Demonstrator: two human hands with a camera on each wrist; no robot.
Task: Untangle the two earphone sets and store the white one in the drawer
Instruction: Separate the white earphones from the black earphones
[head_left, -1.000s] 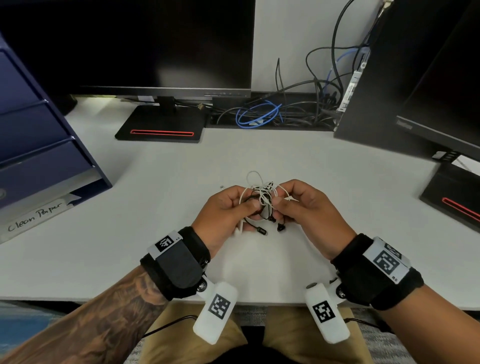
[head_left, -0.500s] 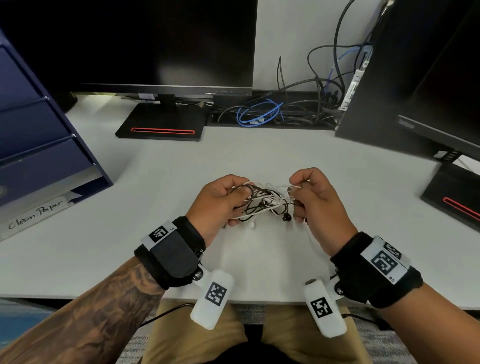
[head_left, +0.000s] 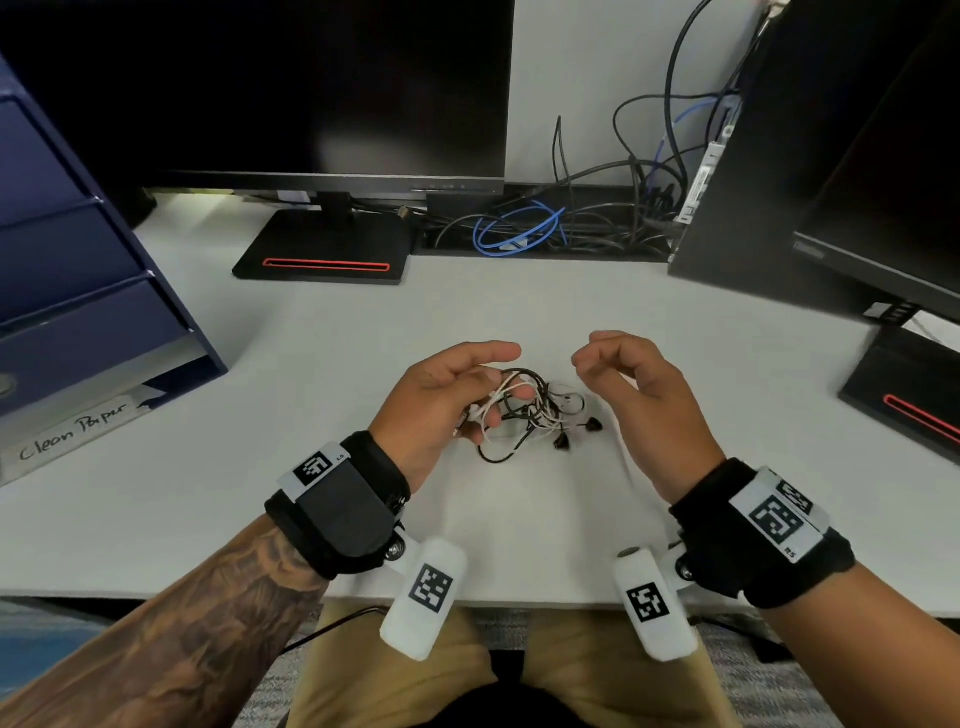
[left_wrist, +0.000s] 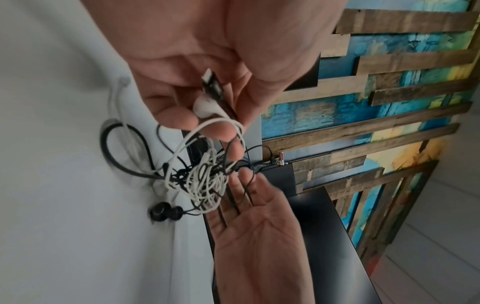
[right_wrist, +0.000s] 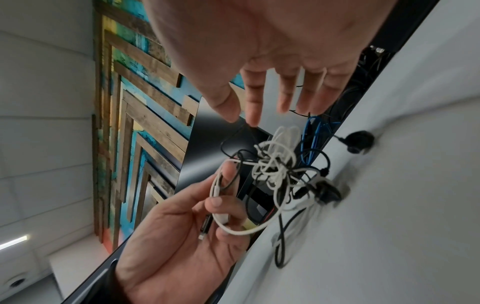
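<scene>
The knot of white earphones (head_left: 506, 400) and black earphones (head_left: 524, 415) is held just above the counter (head_left: 519, 312) by the left hand (head_left: 441, 395), whose thumb and fingers are pinched on the white plug end and a black connector, as seen in the left wrist view. From that pinch the bundle hangs out toward 3 o'clock, so its long axis runs roughly 9 to 3 across the head view — directly into the gap between the two hands. The right hand (head_left: 634, 384) is held with loosely curved, spread fingers and carries nothing; it stands just beside the tangle, which lies at about its 9 o'clock, near its fingertips (right_wrist: 253, 115) and apart from them. The black earbuds (head_left: 576, 434) rest on or just over the counter at the 5 o'clock edge of the knot; which cannot be told. The right hand is judged the nearer free hand for picking a loop out, with a pull toward 3 o'clock favoured, since open counter is left on that side before the monitor base (head_left: 904, 400). The blue drawer unit (head_left: 78, 270) stands well apart at 10 o'clock, on the left hand's side, with its drawers closed. The near counter edge lies at 6 o'clock, under the wrists, so a dropped bud could be lost there.
</scene>
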